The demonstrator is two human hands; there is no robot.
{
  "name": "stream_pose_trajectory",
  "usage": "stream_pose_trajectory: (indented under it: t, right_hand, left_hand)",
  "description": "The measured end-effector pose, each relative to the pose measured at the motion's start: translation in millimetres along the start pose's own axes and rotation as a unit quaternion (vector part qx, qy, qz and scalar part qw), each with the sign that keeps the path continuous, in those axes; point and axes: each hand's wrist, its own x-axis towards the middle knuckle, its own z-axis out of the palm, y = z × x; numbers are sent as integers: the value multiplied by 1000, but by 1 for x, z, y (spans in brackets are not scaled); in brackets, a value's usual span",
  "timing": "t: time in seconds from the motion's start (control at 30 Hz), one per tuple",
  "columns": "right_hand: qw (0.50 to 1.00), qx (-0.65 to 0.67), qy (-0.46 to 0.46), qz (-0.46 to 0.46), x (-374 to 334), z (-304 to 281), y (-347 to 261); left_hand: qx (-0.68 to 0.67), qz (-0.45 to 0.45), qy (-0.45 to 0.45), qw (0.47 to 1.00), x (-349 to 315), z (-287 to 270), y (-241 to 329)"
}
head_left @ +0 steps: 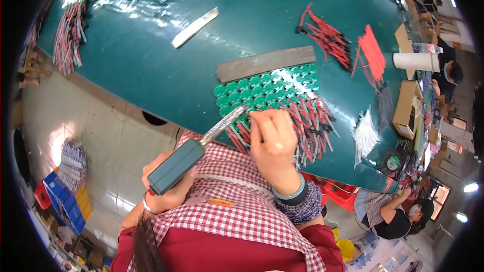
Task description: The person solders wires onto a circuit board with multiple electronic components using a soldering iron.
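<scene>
My left hand [169, 186] is closed round the dark green boxy body of a gun-shaped tool [176, 167]. Its long silvery shaft points up to the right, and the tip is over the near edge of a panel of small round green circuit boards [247, 90]. Beside that tip, my right hand [275, 136] is closed in a pinch at the panel's near edge; whatever its fingertips hold is hidden. Red, white and black wires [312, 126] fan out toward me from the panel. Along the panel's far side lies a grey-brown bar [267, 63].
On the green table [151, 65] lie a white flat stick [195, 27], red-and-black wire bundles [327, 38], red wires [372, 53], white wires [365, 136] and a solder-like spool [393, 161]. A white roll [416, 62] and an open cardboard box [406, 108] stand at right. Co-workers sit beyond.
</scene>
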Motion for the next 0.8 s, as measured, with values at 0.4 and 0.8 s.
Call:
stream_pose_trajectory:
  t: [0.4,0.8]
  right_hand:
    - [991,-131,-8,-10,120,-59,132]
    - [990,42,96,95,134,-55,140]
  left_hand:
    - [7,10,14,1000,8,6,-6]
    - [53,23,16,998,11,4,1]
